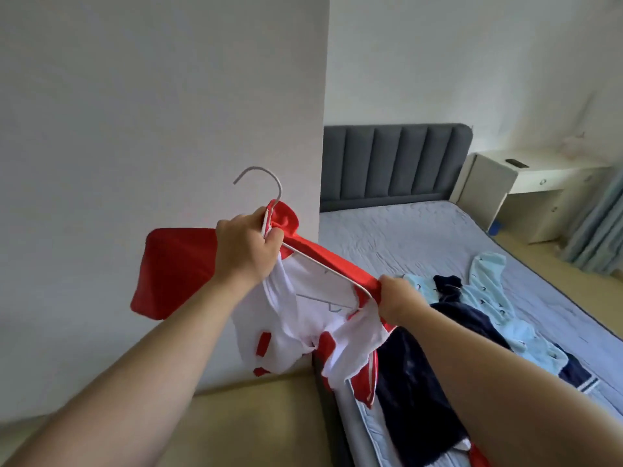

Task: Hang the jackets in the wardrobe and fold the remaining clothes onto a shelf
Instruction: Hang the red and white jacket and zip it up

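Left hand [247,246] is clamped on the neck of the thin white wire hanger [325,267], with the collar of the red-and-white zip jacket [293,308] bunched in the same fist. Right hand [397,299] pinches the red shoulder fabric over the hanger's right end. The hanger's long axis slopes down from the left fist to the right hand, hook up and curling left above the left hand. That makes the left hand the one to carry the hook, I'd say. The jacket hangs inside-out-ish, one red sleeve flung left against the plain white wall panel [168,112]. No rail or shelf in view. The grey-blue quilted bed [421,237] to the right holds a pale blue patterned garment [488,288] and dark navy clothing [414,382], unfolded.
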`<state>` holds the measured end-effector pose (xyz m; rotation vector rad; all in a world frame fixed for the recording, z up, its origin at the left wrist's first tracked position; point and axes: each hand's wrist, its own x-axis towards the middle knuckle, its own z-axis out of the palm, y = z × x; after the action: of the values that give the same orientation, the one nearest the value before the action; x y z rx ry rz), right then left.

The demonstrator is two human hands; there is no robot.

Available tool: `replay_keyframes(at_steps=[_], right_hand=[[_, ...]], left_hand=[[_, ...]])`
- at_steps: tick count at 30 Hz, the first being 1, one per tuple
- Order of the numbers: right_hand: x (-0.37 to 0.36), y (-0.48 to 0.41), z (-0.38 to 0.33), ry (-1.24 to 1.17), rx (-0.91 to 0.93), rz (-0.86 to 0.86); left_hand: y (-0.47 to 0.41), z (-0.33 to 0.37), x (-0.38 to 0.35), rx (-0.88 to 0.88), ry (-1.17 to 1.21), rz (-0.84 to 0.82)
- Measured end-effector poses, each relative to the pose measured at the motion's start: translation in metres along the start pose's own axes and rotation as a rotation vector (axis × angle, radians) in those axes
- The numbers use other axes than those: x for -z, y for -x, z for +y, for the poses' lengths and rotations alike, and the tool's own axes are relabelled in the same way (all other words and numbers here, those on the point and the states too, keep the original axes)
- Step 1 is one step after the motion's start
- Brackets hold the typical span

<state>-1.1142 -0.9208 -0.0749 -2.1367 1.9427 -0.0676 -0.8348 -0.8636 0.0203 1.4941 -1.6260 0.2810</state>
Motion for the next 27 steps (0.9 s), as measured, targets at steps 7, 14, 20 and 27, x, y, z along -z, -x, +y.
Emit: replay_keyframes(at_steps=[7,14,20,27], right_hand=[[0.005,0.021,-0.048,-0.303,0.022,0.053],[-0.058,0.126,-0.163,-0.505,0.467,-0.501],[-0.106,0.224,-0.266,-0.447,0.652,-0.94],[-0.177,0.328,-0.378,-0.191,0.838,-0.774]], left_hand=[[0.062,-0.01,0.11,0.317,-0.072,0.218],[0.128,0.002,0.222,0.472,-0.095,0.252],[0.183,-0.003,0.328,0.624,-0.123,0.352],[0.264,-0.034,0.459,0.798,-0.128,0.572]])
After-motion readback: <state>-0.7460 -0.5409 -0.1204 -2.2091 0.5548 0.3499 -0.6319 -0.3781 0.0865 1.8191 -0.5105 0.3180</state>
